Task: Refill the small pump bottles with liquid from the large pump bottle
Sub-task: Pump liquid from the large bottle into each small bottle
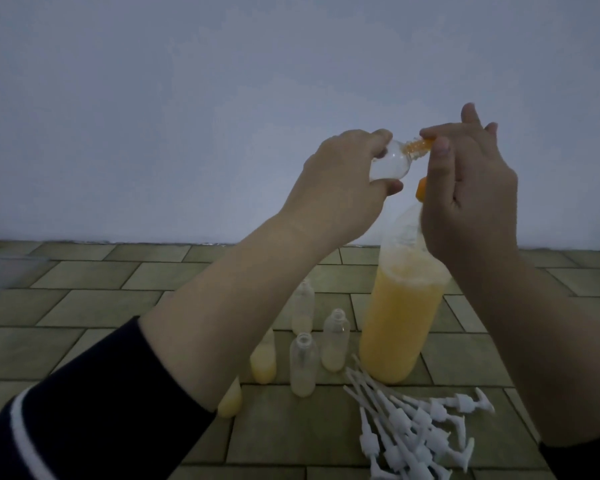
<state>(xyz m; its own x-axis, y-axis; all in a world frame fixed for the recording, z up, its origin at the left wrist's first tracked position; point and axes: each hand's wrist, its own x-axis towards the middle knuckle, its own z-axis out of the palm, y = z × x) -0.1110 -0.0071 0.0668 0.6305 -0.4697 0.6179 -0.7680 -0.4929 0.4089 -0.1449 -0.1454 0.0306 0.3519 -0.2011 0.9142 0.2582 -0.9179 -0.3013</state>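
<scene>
One large clear plastic pump bottle [395, 323] stands upright on the tiled floor [101, 289], roughly two-thirds full of opaque orange-yellow liquid, foam at the liquid line; its orange pump head [422, 189] is mostly hidden behind the right hand [471, 195]. Left hand [340, 181]: grip closed around one small clear round-shouldered bottle [149, 162], held tilted on its side, neck pointing right; the part in view looks empty. The orange nozzle [526, 144] sits at the small bottle's threaded mouth. Right hand: thumb and fingers rest on top of the nozzle, other fingers straight; exact grip cannot be told. Five small clear plastic bottles stand uncapped on the floor left of the large bottle: one [303, 306], one [335, 339] and one [303, 365] hold a little pale liquid at the bottom; one [264, 358] and one [230, 400], partly hidden by the forearm, hold more yellow liquid. A heap of white plastic pump heads with dip tubes [416, 420] lies in front of the large bottle; count unclear.
</scene>
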